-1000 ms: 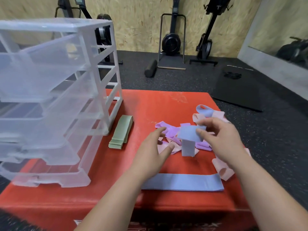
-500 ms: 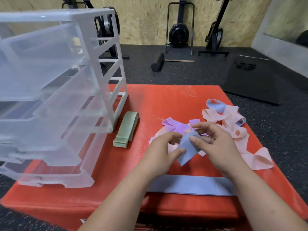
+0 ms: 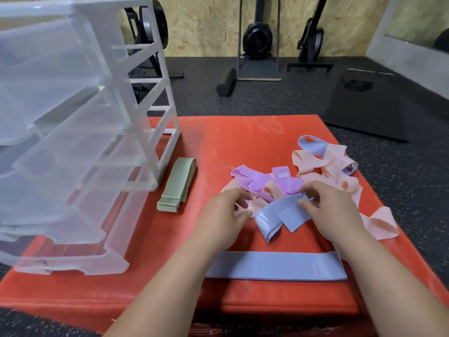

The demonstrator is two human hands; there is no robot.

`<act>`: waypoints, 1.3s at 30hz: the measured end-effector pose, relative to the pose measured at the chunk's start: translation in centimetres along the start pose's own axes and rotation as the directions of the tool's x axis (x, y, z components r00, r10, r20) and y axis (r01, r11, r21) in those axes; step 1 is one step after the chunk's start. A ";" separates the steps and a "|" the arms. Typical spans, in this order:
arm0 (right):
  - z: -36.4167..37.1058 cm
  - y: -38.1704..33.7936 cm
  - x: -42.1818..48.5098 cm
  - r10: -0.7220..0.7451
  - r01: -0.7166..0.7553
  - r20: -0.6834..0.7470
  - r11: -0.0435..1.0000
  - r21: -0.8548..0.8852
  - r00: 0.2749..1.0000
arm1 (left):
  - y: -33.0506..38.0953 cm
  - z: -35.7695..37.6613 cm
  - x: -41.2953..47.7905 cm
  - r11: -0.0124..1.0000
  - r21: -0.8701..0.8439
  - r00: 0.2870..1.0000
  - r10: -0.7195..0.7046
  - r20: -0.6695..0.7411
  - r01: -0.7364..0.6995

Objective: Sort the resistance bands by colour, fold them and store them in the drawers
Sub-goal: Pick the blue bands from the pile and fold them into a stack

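both hands on the crumpled blue band [image 3: 279, 216]: right hand [image 3: 328, 212] pinching, left hand [image 3: 226, 215] loosely open

No text, number or brand can be read anywhere. The crumpled blue band [image 3: 279, 216] carries a small white mark near its fold, and the purple bands [image 3: 260, 181] show pale printed patches (one looks like a small label), but all are too blurred to make out. Faint print on the flat blue band [image 3: 277, 266] is equally illegible.
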State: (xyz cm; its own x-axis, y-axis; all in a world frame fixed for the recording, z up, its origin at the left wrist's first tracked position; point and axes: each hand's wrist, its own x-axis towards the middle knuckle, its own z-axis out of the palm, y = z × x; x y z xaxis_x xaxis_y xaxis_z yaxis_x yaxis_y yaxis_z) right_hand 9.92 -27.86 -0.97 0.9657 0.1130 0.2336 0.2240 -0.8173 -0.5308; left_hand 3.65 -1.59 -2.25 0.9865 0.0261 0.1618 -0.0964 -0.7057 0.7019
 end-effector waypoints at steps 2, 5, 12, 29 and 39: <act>0.0 0.7 -0.1 0.019 -0.016 0.055 0.999 -0.047 0.998 | 0.2 0.5 -0.3 0.995 0.099 0.999 0.027 0.039 -0.031; 0.2 0.8 -0.5 -0.030 0.041 0.093 0.992 -0.120 0.995 | 0.8 1.3 -0.5 0.986 0.156 0.996 0.048 0.069 -0.058; 1.0 0.6 -1.7 -0.078 0.107 0.185 0.983 -0.151 0.980 | 2.0 3.1 -0.5 0.977 0.210 0.991 0.012 0.134 -0.040; -2.5 2.7 -0.2 0.068 -0.067 0.185 0.998 -0.011 0.980 | -0.3 0.6 0.9 0.973 0.222 0.998 0.066 0.001 -0.064; -3.8 3.5 0.0 0.134 -0.121 0.296 0.991 -0.059 0.946 | -1.1 -0.6 0.6 0.946 0.323 0.999 0.030 0.032 -0.039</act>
State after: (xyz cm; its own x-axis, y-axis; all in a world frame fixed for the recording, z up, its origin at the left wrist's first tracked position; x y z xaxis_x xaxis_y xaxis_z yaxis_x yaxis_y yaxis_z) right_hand 10.22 -32.83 0.28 0.9821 0.1647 -0.0909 0.0969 -0.8571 -0.5059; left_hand 4.30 -0.33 -2.52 0.9869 -0.0177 0.1606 -0.0866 -0.8969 0.4337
